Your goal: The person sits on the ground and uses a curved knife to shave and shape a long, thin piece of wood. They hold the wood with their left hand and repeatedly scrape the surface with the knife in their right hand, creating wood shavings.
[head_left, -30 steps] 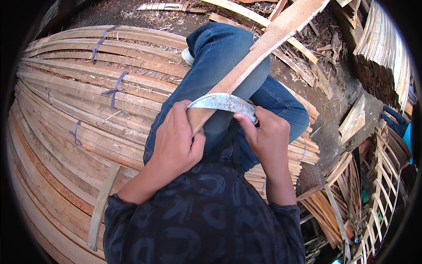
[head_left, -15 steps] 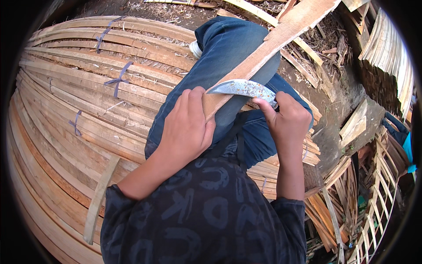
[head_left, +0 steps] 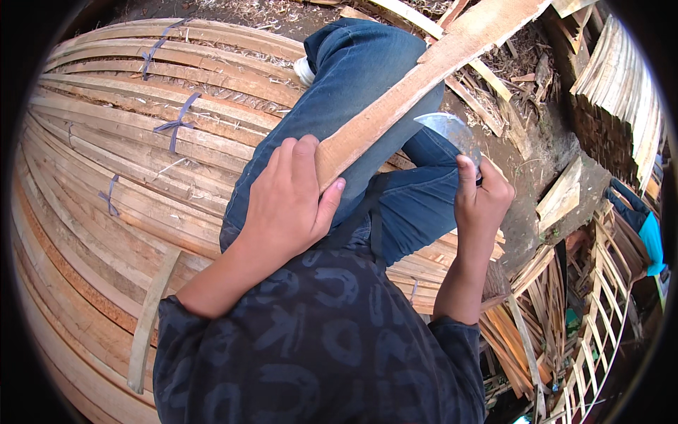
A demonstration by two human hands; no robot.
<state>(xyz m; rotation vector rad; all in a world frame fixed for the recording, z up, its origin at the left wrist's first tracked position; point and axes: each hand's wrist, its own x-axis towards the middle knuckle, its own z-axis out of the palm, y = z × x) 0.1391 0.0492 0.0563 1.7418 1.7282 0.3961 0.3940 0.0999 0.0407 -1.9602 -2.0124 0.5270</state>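
Note:
A long flat wooden board (head_left: 402,99) slants across my thigh, from my lap up to the top right. Its near end is gripped by my left hand (head_left: 286,191), with the fingers over the far edge and the thumb along the near side. My right hand (head_left: 484,187) is closed round a knife (head_left: 448,131) with a broad, curved, spotted metal blade; the handle is mostly hidden in the fist. The blade is apart from the board, to its right, over my other leg, and its tip points left.
Bundles of long wooden strips (head_left: 141,141), tied with purple cords (head_left: 176,124), spread over the left side. Wood shavings and offcuts (head_left: 487,106) litter the ground beyond. At the right stand a stack of thin slats (head_left: 621,99) and a wooden lattice (head_left: 600,318).
My right hand has drawn the knife off the board and away to the right. The left hand keeps its grip on the board; the whole view has shifted slightly.

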